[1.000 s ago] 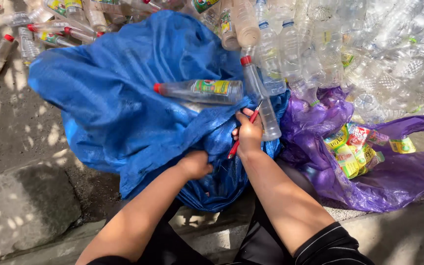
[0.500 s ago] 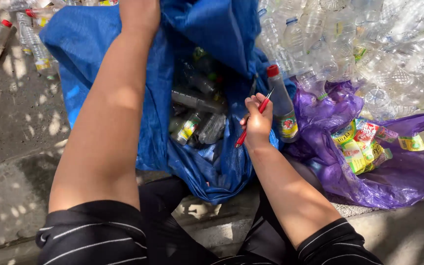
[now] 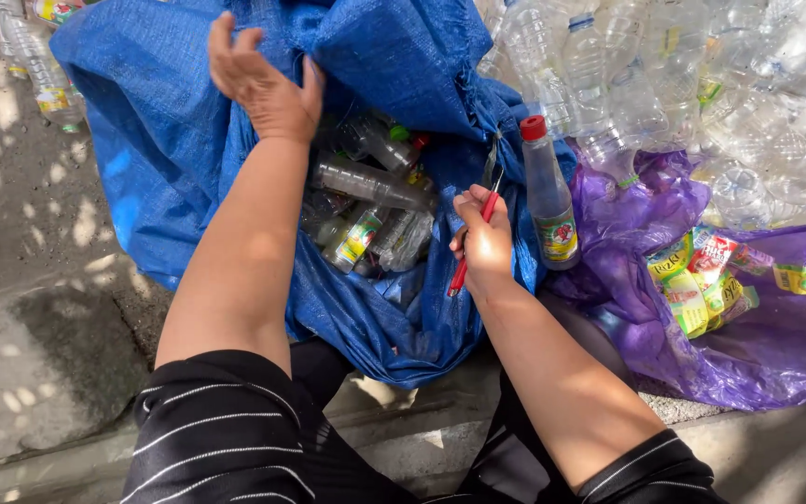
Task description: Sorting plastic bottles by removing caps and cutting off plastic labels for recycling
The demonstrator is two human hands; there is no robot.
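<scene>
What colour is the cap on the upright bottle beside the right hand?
Red cap, head view.

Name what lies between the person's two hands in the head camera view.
Between left hand and right hand, the open blue sack shows clear plastic bottles inside.
</scene>
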